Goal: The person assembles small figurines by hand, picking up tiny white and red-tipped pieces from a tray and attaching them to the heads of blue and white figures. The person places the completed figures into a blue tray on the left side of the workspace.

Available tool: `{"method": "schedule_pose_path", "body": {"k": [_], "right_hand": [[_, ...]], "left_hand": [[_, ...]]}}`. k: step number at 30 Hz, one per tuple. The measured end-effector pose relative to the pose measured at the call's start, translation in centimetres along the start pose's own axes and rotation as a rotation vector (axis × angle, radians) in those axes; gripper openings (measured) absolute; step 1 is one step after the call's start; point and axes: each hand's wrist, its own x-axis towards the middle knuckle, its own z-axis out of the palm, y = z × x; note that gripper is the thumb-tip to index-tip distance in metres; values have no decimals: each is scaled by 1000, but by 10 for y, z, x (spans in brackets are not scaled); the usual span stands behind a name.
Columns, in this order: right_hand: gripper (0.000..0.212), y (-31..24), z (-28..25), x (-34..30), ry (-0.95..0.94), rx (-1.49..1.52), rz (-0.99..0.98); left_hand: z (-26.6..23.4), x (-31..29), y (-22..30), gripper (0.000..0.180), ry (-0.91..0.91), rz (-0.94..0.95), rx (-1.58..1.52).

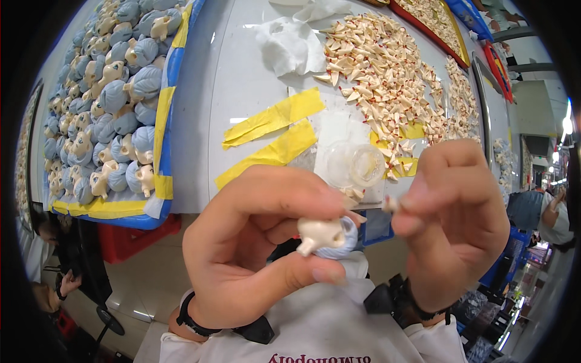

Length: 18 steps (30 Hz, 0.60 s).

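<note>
My left hand is closed around a small doll head with pale blue hair, pinched between thumb and fingers. A hole shows in the head's cream side, and a short peg sticks out at its lower left. To the right, level with the head and apart from it, my right hand pinches a tiny cream piece between thumb and forefinger. That piece is partly covered by the fingertips and blurred. A large pile of small pointed cream pieces with red ends lies on the table beyond my hands.
At the left stands a blue tray edged with yellow tape, full of blue-haired doll heads. Clear round dishes, yellow tape strips and white tissue lie on the table. A red-rimmed tray sits at the far right.
</note>
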Motion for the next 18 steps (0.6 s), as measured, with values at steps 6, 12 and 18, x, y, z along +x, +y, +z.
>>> {"method": "schedule_pose_path", "body": {"k": [6,12,18], "right_hand": [[19,-4,4,-8,-108,5,-11],[22,-8,-9,-8,-204,-196,-72],[55,-24,-1,-20,9,535,545]], "left_hand": [[-2,-2,-3,42,-27,27,12],[-10,-6,-13,36,-101,166,183],[-5,14,0,36,-386,701,766]]}}
